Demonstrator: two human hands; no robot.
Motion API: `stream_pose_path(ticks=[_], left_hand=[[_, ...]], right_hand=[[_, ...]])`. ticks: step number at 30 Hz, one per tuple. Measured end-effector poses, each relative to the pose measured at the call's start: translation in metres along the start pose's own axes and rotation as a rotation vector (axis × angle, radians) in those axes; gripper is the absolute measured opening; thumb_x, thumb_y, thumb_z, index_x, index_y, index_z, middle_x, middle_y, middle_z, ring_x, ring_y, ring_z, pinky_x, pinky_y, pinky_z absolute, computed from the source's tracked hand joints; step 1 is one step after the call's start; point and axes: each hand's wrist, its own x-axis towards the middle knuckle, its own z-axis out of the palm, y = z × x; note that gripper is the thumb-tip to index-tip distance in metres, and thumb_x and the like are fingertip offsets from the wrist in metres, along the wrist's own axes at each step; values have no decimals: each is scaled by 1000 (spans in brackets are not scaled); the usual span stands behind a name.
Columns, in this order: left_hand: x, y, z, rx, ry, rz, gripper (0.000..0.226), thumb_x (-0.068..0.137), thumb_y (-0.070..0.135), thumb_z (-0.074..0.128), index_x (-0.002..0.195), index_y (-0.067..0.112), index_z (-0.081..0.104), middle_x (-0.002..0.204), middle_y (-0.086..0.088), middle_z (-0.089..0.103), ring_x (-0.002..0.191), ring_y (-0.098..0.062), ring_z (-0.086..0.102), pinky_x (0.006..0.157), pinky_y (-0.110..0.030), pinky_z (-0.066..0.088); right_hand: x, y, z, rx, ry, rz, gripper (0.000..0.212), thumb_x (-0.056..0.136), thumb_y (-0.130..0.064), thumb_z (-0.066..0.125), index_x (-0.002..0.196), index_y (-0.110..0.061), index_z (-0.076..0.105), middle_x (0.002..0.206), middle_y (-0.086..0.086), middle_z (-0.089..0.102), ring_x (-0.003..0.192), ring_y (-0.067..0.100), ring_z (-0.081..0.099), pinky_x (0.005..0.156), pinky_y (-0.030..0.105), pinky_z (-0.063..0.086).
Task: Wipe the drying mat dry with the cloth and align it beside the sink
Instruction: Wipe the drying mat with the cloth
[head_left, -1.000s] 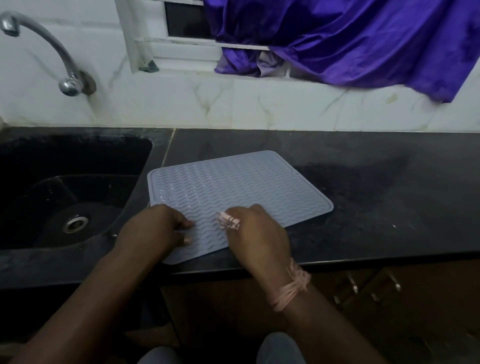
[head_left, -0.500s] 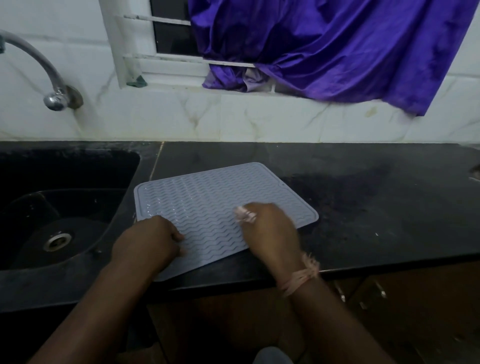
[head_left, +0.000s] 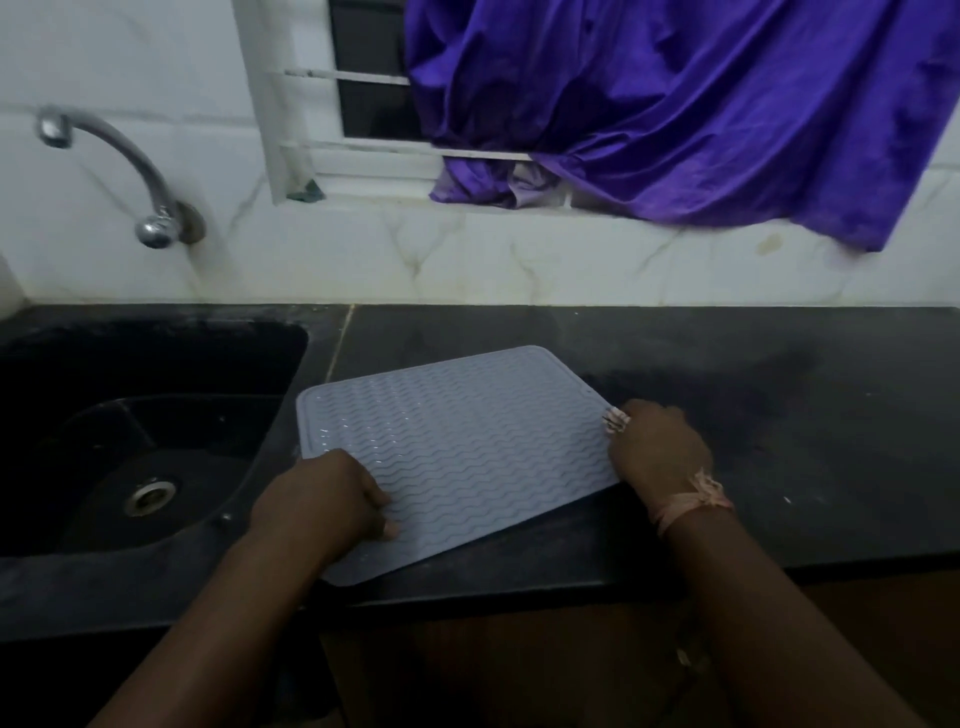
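A pale grey drying mat with a wavy ribbed surface lies on the black counter, turned at an angle, its left edge close to the black sink. My left hand rests on the mat's near left corner with curled fingers pressing it down. My right hand is at the mat's right edge, gripping a small pink-and-white cloth; only a bit of the cloth shows between the fingers.
A chrome tap curves out of the white marble wall over the sink. A purple curtain hangs from the window. The black counter extends to the right, with its front edge just below my hands.
My right hand has slid the cloth from the middle of the mat to its right edge. My left hand has stayed on the near left corner.
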Motion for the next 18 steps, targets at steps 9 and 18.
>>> stream_pose_path(ticks=[9, 18], left_hand=[[28, -39, -10, -243, 309, -5, 20, 84, 19, 67, 74, 33, 77, 78, 17, 73, 78, -6, 68, 77, -32, 58], [44, -37, 23, 63, 542, -141, 24, 97, 35, 48, 119, 29, 57, 127, -9, 51, 115, -33, 43, 96, -51, 35]], right_hand=[[-47, -97, 24, 274, -24, -388, 18, 95, -42, 54, 104, -28, 60, 99, 1, 66, 88, 24, 62, 73, 37, 51], [-122, -224, 71, 237, -44, -639, 28, 95, -25, 48, 118, -25, 62, 120, 10, 50, 101, 31, 54, 77, 38, 46]])
